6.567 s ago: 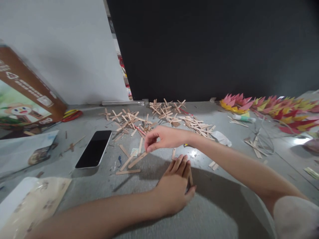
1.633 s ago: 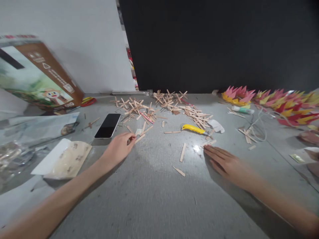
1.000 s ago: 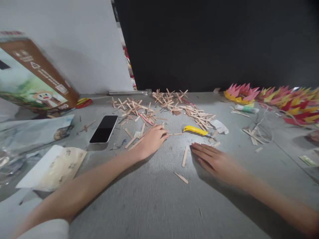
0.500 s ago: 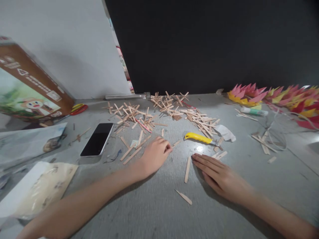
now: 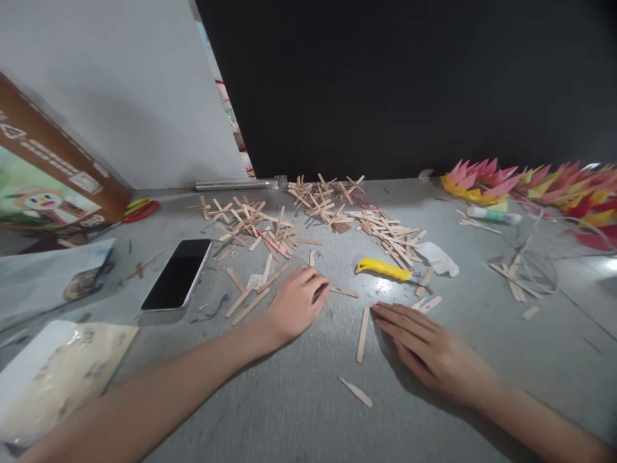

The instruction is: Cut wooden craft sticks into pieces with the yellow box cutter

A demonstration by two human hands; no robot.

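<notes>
My left hand (image 5: 299, 301) is closed, its thumb and fingers curled together. From its fingertips a wooden popsicle stick (image 5: 347, 292) points to the right, just above or on the grey table; its near end is hidden. My right hand (image 5: 431, 344) lies flat on the table with its fingers stretched out and nothing visible in them. Just left of its fingertips is a loose popsicle stick (image 5: 362, 334). Nearer to me lies a pointed, broken stick (image 5: 357, 393). A yellow utility knife (image 5: 384, 269) rests beyond my right hand, its blade toward the right.
Piles of sticks, many joined in crosses (image 5: 255, 225), spread along the back. A phone (image 5: 177, 275) and plastic packet (image 5: 72, 376) lie left. Crumpled white paper (image 5: 438, 258), a glue stick (image 5: 492, 215), a thin cable (image 5: 554, 270) and pink-yellow paper petals (image 5: 482, 183) are right.
The stick at my left fingertips has swung from slanting upward to nearly level, with more of it showing. My right hand stays flat. The view has shifted slightly.
</notes>
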